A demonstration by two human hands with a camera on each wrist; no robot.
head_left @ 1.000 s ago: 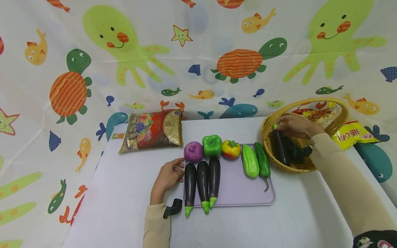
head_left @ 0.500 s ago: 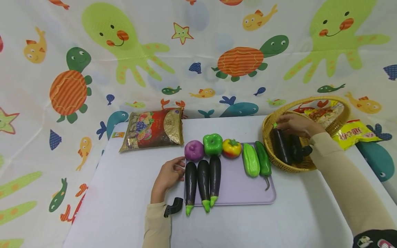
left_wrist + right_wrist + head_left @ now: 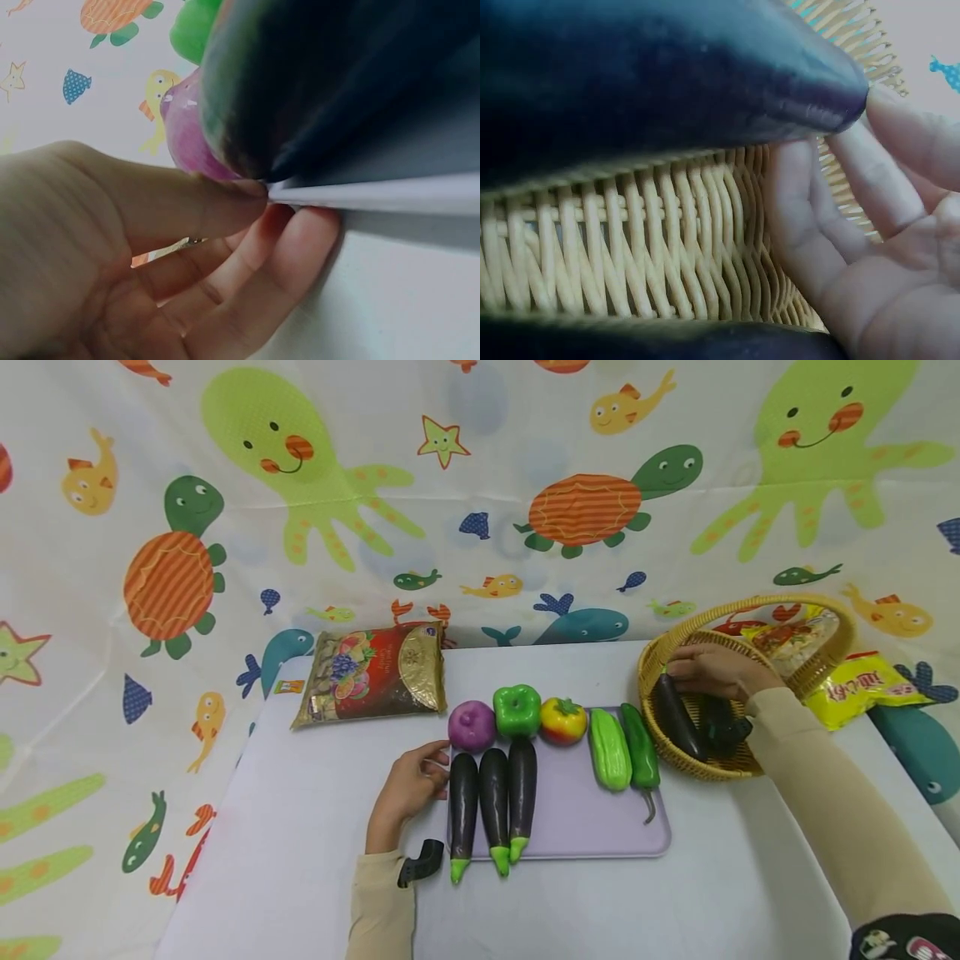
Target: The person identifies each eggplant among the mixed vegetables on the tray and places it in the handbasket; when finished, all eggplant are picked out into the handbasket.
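Observation:
The left hand (image 3: pixel 411 787) pinches the left rim of the lilac tray (image 3: pixel 585 857) between thumb and fingers, as the left wrist view shows at the tray edge (image 3: pixel 360 193). Beside it lie three eggplants (image 3: pixel 493 802), stems toward the front, and a purple onion (image 3: pixel 472 727). Inside the wicker basket (image 3: pixel 686 766) the right hand (image 3: pixel 716 668) holds a leaning eggplant (image 3: pixel 677 718) by its upper end. In the right wrist view the thumb and fingers (image 3: pixel 885 176) meet the end of that eggplant (image 3: pixel 705 82); another dark item (image 3: pixel 727 341) lies below.
Along the tray are a green bell pepper (image 3: pixel 517 712), a red-yellow one (image 3: pixel 563 721), a light green cucumber-like vegetable (image 3: pixel 610 750) and a long green pepper (image 3: pixel 640 747). A candy bag (image 3: pixel 375 675) stands back left; a yellow snack bag (image 3: pixel 862 689) lies right of the basket's tall handle.
The eggplant at the right hand leans more, its upper end shifted slightly left and lower in the basket. The left hand stays at the tray rim; the head view has shifted slightly.

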